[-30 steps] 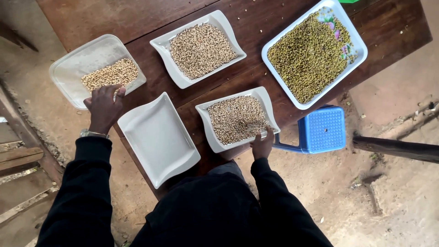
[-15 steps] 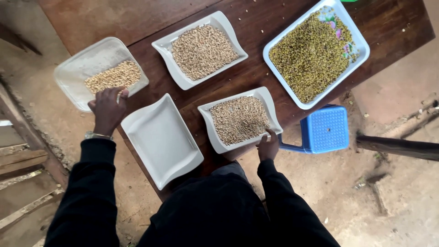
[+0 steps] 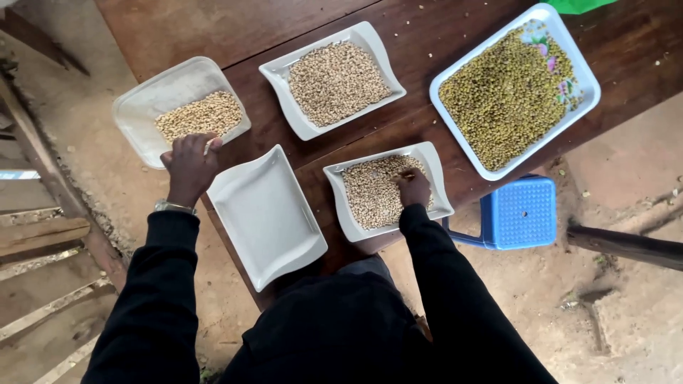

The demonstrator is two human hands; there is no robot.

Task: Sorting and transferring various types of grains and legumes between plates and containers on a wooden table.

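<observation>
Four white dishes [image 3: 267, 213], one large flowered tray [image 3: 514, 89], one blue stool [image 3: 518, 212], one wooden table [image 3: 235, 28].

This looks like a rural yard or open shed where grain gets sorted by hand. A dark brown wooden table [image 3: 213, 28] stands on bare, packed earth [image 3: 626, 313] strewn with small stones. On it sit white rectangular dishes [image 3: 267, 213] and a flowered white tray of green-yellow seeds [image 3: 509, 96]. A blue plastic stool [image 3: 516, 212] stands at the near right, and rough weathered planks [image 3: 35, 238] lie at the left.
</observation>
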